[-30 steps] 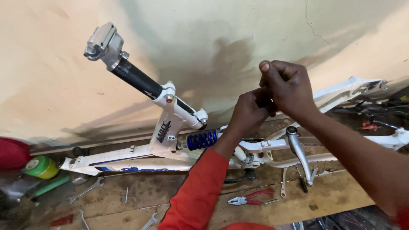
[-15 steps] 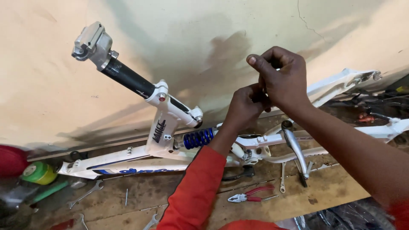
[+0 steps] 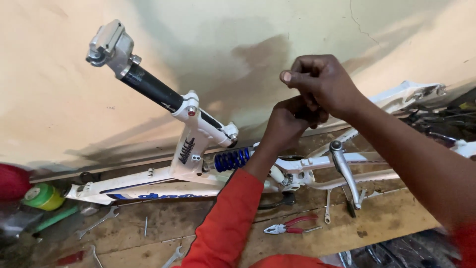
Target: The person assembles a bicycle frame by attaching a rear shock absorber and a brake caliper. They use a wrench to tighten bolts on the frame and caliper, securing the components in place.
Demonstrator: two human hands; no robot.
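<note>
While hands (image 3: pixel 307 106) clasp together (contents hidden), white frame (image 3: pixel 163 181) leans on stained wall (image 3: pixel 59 99), pliers (image 3: pixel 290 228) on floorboards (image 3: pixel 208 223).

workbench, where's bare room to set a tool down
Bare wood on the workbench right of the red-handled pliers, below the crank arm. Another patch between the wrench and the red sleeve. The far left, around the green tape roll, is crowded.

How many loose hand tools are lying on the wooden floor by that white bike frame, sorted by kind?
Wrenches: 4, namely the spanner left, the spanner at bottom centre, the spanner at bottom left and the spanner right
Pliers: 1, the red-handled pliers
Total: 5
Other small items are too blurred to sort.
</note>
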